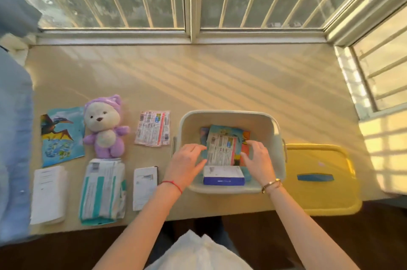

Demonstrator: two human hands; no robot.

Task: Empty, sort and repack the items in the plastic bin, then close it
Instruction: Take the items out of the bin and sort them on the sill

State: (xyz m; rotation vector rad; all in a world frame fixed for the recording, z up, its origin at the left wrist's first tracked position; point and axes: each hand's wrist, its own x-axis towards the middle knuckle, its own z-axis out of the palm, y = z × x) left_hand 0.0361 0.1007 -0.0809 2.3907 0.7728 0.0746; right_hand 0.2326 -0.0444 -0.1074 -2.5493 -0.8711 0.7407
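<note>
On the counter (220, 76), going from the left: a dinosaur picture packet (62, 135) with a white paper stack (48, 195) below it, then a purple plush bear (103, 128) above a teal-and-white soft pack (102, 190), then a fan of pink-edged sachets (153, 128) above a white leaflet packet (145, 187).

The plastic bin (231, 115) stands right of these, open. The left hand (187, 159) reaches in over its near-left wall, fingers straight and relaxed, their tips at the left edge of a printed sachet (221, 148) that lies on top of colourful flat packets (226, 132). The right hand (257, 155) hovers at the sachet's right edge, fingers loosely spread, gripping nothing. A white-and-blue box (223, 175) sits against the near wall. The yellow lid (321, 177) lies just right of the bin, handle side up.

Repacking looks partly done, with most items left outside. To do this step well, square the sachet flat on the packets with both hands, keeping the layer level so that bulkier things, the soft pack and bear, fit on top and the lid seats.
</note>
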